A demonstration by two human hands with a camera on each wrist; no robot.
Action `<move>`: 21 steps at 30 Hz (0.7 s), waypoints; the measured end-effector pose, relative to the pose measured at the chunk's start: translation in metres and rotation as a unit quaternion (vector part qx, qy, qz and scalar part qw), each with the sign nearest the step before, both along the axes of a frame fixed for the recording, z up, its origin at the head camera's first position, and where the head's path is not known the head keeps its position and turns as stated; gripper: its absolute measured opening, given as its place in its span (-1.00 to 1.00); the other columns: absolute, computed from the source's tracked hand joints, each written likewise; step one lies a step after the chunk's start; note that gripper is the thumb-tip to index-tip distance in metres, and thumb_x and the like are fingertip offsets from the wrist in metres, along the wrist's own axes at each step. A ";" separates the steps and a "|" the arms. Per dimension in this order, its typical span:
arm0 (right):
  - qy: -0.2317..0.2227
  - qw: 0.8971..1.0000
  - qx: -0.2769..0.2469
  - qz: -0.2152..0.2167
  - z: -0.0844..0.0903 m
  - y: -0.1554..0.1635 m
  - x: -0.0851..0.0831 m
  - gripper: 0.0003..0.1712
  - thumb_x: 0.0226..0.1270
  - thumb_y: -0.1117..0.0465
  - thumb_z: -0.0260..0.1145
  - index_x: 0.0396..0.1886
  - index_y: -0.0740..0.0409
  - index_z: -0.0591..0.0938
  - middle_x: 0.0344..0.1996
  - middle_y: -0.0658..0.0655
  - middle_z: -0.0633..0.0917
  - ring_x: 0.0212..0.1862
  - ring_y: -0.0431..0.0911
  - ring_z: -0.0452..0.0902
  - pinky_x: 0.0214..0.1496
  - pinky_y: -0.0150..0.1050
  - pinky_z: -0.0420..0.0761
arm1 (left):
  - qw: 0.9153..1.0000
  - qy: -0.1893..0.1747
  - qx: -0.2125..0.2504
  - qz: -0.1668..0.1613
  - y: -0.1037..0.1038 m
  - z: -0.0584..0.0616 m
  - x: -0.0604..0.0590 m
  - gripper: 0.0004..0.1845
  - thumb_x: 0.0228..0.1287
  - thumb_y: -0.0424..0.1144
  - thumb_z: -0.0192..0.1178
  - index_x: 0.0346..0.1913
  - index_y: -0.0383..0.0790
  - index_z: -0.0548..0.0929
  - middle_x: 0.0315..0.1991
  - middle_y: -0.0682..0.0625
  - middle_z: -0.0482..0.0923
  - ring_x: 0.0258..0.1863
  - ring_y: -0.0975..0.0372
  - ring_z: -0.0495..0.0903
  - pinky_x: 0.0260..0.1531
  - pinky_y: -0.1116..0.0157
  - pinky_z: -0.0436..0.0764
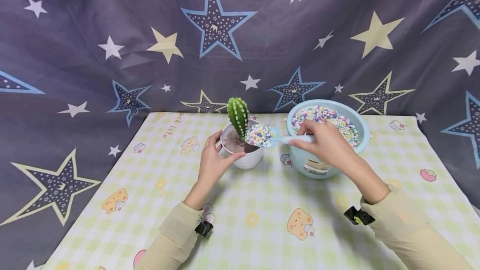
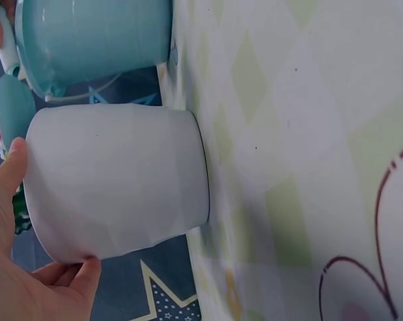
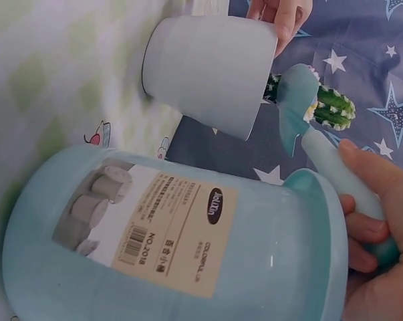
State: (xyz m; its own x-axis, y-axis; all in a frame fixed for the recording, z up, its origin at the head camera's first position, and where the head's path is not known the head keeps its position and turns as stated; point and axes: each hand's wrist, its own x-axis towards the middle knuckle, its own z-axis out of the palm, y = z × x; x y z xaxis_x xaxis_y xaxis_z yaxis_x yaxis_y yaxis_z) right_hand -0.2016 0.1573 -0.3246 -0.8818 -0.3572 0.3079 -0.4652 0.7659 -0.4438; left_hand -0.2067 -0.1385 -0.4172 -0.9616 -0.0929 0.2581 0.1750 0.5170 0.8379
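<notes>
One pot (image 1: 241,157) – one bowl (image 1: 325,153) – one scoop (image 1: 277,137) – one cactus (image 1: 238,116).

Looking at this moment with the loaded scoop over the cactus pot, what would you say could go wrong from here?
1. The scoop is heaped with coloured pebbles and sits partly beyond the white pot's rim, so some may spill onto the tablecloth.
2. The scoop is close against the cactus; tipping it could knock the plant or catch its spines.
3. The left hand holds only one side of the pot, so a nudge from the right hand might shift it.
</notes>
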 end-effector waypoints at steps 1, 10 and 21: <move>-0.001 1.000 0.002 0.000 0.000 0.000 0.000 -0.74 0.23 0.00 0.48 -0.40 0.06 0.64 -0.69 -0.05 0.55 -0.64 -0.21 0.16 -0.55 -0.36 0.22 | 1.000 0.000 -0.001 0.001 0.000 0.000 0.000 0.08 -0.13 -0.05 0.62 0.43 -0.37 0.28 0.38 -0.23 0.34 0.40 -0.03 0.39 0.35 0.19 0.53; -0.016 1.000 0.019 0.001 0.004 -0.005 -0.002 -0.73 0.24 0.00 0.47 -0.40 0.08 0.64 -0.73 -0.06 0.47 -0.66 -0.21 0.11 -0.60 -0.37 0.16 | 1.000 -0.012 -0.010 0.014 0.003 0.002 0.003 0.09 -0.14 -0.01 0.63 0.43 -0.35 0.27 0.39 -0.24 0.32 0.39 -0.04 0.40 0.35 0.13 0.53; -0.015 1.000 0.021 -0.001 0.004 -0.005 -0.004 -0.73 0.23 0.00 0.47 -0.42 0.07 0.63 -0.69 -0.04 0.54 -0.65 -0.20 0.15 -0.58 -0.36 0.20 | 1.000 -0.009 -0.025 0.006 0.000 0.002 0.001 0.11 -0.14 0.01 0.62 0.44 -0.36 0.25 0.38 -0.25 0.31 0.38 -0.05 0.40 0.33 0.12 0.54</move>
State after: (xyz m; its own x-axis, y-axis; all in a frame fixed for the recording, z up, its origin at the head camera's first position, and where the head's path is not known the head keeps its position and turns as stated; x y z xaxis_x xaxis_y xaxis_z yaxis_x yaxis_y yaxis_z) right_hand -0.2053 0.1520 -0.3207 -0.8908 -0.3684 0.2659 -0.4513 0.7849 -0.4246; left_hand -0.2055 -0.1385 -0.4157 -0.9650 -0.0916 0.2459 0.1542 0.5604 0.8137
